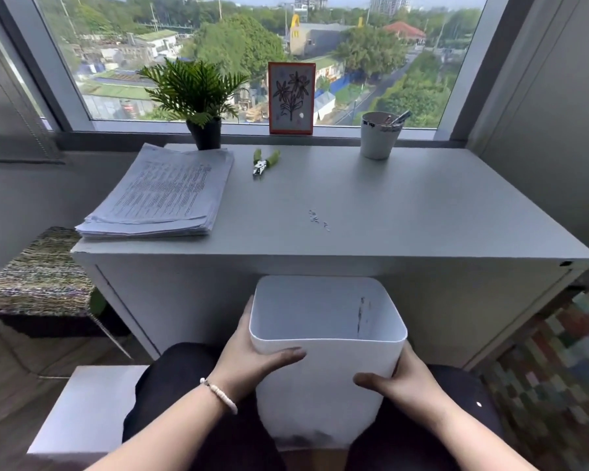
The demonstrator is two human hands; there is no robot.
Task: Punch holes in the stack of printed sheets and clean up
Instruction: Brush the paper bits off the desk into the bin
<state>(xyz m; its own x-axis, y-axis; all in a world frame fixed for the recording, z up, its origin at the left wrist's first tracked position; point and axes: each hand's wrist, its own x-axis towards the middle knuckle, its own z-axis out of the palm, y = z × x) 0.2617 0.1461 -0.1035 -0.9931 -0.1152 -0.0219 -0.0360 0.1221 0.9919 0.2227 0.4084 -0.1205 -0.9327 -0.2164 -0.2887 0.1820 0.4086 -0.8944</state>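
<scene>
A grey bench (405, 205) stands under a wide window. At its left edge lies the stack of printed sheets (160, 193); to the right of it rests a green-handled hole punch (264, 162), then a scatter of paper dots (318, 219), and a white cup (381, 134) at the back right. Below the bench's front edge, the left hand (252, 358) and right hand (398, 379) grip a white bin (327, 375) by its sides, between the person's knees.

arms: bare, no sleeves | left wrist: white beaded bracelet (219, 394) — thin cord | legs: dark trousers (184, 396)
</scene>
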